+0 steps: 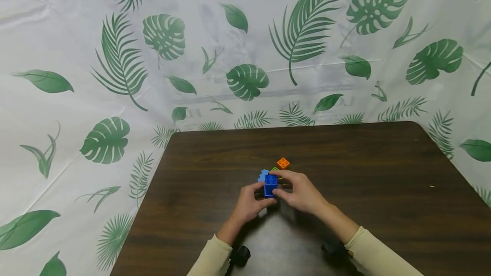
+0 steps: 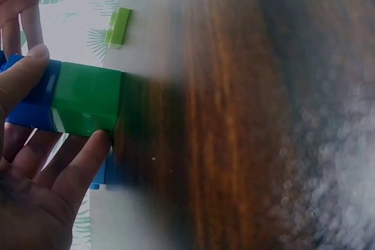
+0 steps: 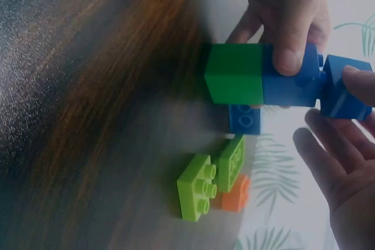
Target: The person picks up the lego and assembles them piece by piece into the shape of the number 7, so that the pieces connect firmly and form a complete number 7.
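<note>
A green brick (image 3: 234,74) forms the bottom of a small upright stack, with a blue brick (image 3: 293,93) on top of it. My left hand (image 1: 245,205) grips this blue brick, its thumb on one face and a finger against the green brick. Above, my right hand (image 1: 303,193) pinches a second blue brick (image 3: 337,96) between thumb and fingers. That upper brick sits tilted at the studs of the lower blue one, with a narrow gap showing between them. In the head view the green brick is hidden under the blue ones.
Just beyond the hands lie a lighter blue brick (image 1: 262,175), two lime green bricks, one standing (image 3: 194,191) and one behind it (image 3: 232,165), and an orange brick (image 1: 283,163). The dark wooden table (image 1: 207,152) meets a leaf-patterned cloth (image 1: 207,97) at its far edge.
</note>
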The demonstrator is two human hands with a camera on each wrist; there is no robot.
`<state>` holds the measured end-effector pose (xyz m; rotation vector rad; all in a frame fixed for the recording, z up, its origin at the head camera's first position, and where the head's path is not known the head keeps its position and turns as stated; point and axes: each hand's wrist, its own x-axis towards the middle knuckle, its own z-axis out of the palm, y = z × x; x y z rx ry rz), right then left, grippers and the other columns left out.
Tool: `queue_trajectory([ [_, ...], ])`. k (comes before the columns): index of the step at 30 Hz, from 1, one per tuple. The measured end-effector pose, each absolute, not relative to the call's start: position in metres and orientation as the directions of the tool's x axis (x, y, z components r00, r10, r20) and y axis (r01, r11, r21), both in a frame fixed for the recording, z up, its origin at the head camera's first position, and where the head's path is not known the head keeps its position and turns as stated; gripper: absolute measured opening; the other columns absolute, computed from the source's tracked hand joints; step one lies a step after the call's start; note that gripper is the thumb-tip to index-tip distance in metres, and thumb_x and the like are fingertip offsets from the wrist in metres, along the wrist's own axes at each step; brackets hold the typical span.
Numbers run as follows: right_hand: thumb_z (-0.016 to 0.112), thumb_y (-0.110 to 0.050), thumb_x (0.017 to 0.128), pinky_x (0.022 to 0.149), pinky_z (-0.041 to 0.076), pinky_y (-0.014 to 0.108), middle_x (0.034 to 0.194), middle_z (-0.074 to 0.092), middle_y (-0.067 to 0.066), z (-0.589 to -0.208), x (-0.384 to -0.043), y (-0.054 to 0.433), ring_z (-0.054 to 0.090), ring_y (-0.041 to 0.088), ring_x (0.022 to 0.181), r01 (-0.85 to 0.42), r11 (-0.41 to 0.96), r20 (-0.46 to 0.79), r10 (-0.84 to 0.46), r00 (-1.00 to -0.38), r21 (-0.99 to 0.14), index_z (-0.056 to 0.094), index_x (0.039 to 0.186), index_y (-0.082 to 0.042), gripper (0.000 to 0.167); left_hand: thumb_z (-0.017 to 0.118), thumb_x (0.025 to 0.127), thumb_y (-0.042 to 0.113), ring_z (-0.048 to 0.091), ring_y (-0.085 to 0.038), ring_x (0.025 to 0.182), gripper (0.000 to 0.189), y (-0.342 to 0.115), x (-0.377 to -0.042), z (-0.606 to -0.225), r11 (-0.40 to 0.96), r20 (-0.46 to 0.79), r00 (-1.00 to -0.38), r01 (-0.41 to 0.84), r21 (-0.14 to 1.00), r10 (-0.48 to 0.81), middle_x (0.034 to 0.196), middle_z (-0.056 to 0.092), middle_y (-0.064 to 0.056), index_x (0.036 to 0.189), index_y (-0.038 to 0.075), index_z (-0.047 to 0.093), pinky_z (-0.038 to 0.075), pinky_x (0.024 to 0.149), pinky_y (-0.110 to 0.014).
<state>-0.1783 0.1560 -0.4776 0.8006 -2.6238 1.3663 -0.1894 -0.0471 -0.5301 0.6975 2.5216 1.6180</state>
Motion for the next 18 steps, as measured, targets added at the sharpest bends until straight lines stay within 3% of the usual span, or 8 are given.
queue_trajectory([
  [7,0.076,-0.011,0.086,0.084,0.055,0.036,0.123,0.065,0.008,-0.4766,-0.1761,0.1546,0.067,0.021,0.103,-0.532,0.465,0.322,-0.458,-0.828,-0.707,0.06,0.131,-0.007,0.048,0.081,0.082,0.024,0.066,-0.012,0.097,0.033,-0.0464,-0.1897,-0.5298,0.339,0.202,-0.892,0.35,0.873,0.404,0.106,0.072,-0.001,0.11,0.011,0.07,0.054,0.084,-0.03],
  [18,0.076,-0.013,0.087,0.085,0.055,0.036,0.125,0.065,0.007,-0.4768,-0.1748,0.1553,0.067,0.02,0.104,-0.511,0.475,0.292,-0.461,-0.838,-0.717,0.06,0.133,-0.011,0.048,0.079,0.084,0.03,0.063,-0.008,0.094,0.033,-0.0455,-0.1872,-0.5282,0.389,0.232,-0.877,0.406,0.827,0.421,0.107,0.07,0.004,0.111,0.015,0.068,0.052,0.083,-0.029],
])
